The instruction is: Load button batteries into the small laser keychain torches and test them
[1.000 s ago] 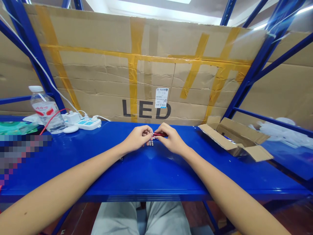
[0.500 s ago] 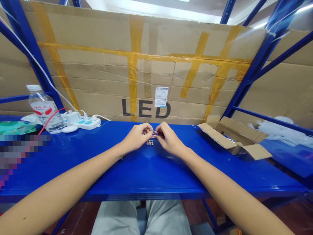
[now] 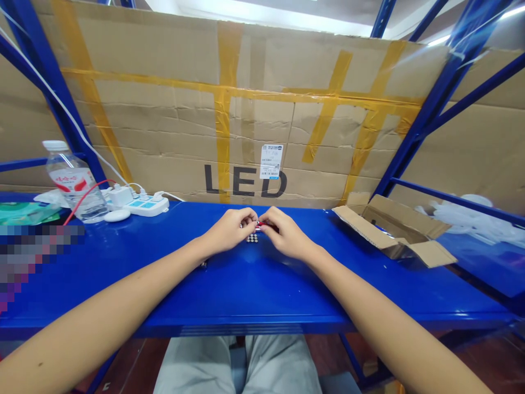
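My left hand (image 3: 233,229) and my right hand (image 3: 285,232) meet above the blue tabletop, fingertips nearly touching. A small red, shiny object (image 3: 262,223) sits in the pinched fingers of my right hand; its kind is too small to tell. My left fingers are closed in a pinch beside its left end, and what they grip is mostly hidden. Just below the fingertips, several small round pieces with silvery tops (image 3: 252,238) stand close together in rows. A tiny dark, shiny piece (image 3: 204,264) lies by my left wrist.
An open cardboard box (image 3: 394,227) stands at the right on the blue table (image 3: 254,295). To the left are a water bottle (image 3: 76,186), a white power strip (image 3: 147,205) with cables and a green packet (image 3: 27,213). A large cardboard sheet (image 3: 164,131) walls off the back.
Both hands stay in nearly the same place, with slight finger shifts around the red object. More of the silvery-topped pieces and the dark piece by my left wrist now show.
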Tool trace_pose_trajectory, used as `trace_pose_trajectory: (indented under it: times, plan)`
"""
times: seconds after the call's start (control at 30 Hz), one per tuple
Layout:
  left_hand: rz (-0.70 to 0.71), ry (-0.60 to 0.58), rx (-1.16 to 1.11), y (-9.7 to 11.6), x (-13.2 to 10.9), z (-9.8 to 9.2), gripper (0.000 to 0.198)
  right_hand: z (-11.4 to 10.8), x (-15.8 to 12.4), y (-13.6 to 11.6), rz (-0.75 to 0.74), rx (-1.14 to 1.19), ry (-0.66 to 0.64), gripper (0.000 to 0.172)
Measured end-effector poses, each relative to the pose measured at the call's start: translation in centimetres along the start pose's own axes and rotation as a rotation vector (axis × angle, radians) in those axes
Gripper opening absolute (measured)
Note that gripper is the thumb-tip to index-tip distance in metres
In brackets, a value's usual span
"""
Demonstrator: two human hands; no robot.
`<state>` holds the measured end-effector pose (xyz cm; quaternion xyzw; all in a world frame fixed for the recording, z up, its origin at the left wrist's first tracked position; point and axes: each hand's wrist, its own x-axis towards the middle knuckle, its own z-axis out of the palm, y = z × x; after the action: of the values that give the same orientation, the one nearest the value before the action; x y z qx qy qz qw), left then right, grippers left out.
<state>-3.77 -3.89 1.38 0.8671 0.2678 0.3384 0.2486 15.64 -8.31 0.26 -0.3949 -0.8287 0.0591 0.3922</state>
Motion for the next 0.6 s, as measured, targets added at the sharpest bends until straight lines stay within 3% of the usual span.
trace_pose_trajectory:
  times: [0.23, 0.6]
  plan:
    - [-0.002, -0.020, -0.007, 0.09, -0.17, 0.10, 0.011, -0.02, 0.07, 0.17, -0.016, 0.043, 0.071, 0.009]
    - [0.056, -0.037, 0.058, 0.02, -0.30, 0.27, 0.007, -0.46, 0.23, 0.30, 0.109, 0.155, -0.004, 0.004]
